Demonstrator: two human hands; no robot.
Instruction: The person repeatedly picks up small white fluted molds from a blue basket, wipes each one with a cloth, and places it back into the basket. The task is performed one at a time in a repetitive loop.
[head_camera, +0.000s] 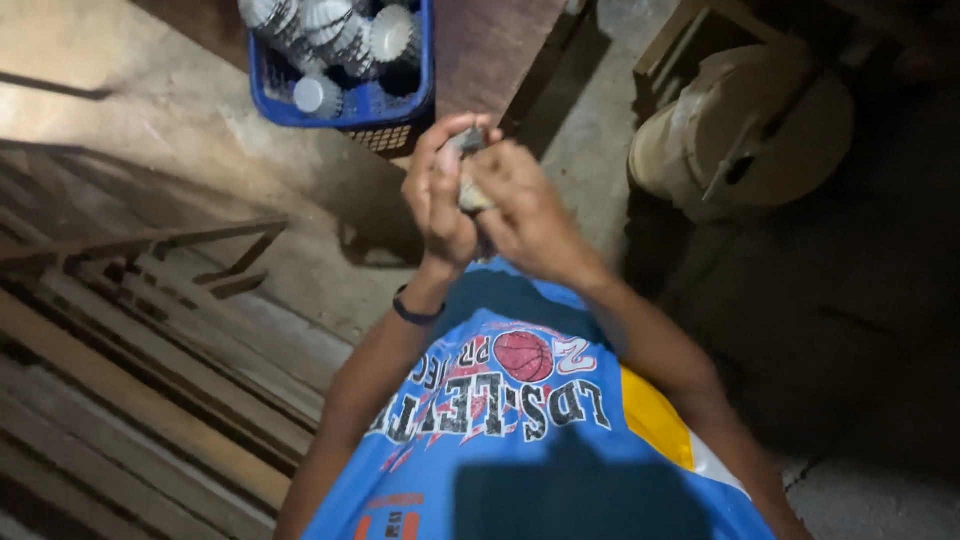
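- Nearest the camera, at 6 o'clock: the wearer's blue shirt (520, 440) with a yellow side panel and a printed chest graphic fills the lower centre.
- A dark wristband (415, 312) sits on the left wrist, just above the shirt.
- Left hand (440, 195), at about 11 o'clock from the shirt: fingers curled closed, thumb and fingertips pinching the upper end of a small grey object (468, 170).
- Right hand (525, 210), touching the left at centre frame: fingers folded round the lower part of the same object, closed upon it.
- The small grey object is held between both hands, over the floor and above the chest. Its long axis runs roughly 12 to 6 o'clock, tilted slightly; the upper end points toward the crate. Much of it is hidden by the fingers; its kind cannot be told.
- Further out, at 12 o'clock: a blue plastic crate (385, 105) holding several white ribbed, shuttlecock-like pieces (320, 95), near the hands but apart from them.
- At 9 o'clock: wooden slats and a frame (150, 250) on the concrete floor (150, 110).
- At 2 o'clock: a round tan drum-like item (760, 130), partly in shadow.
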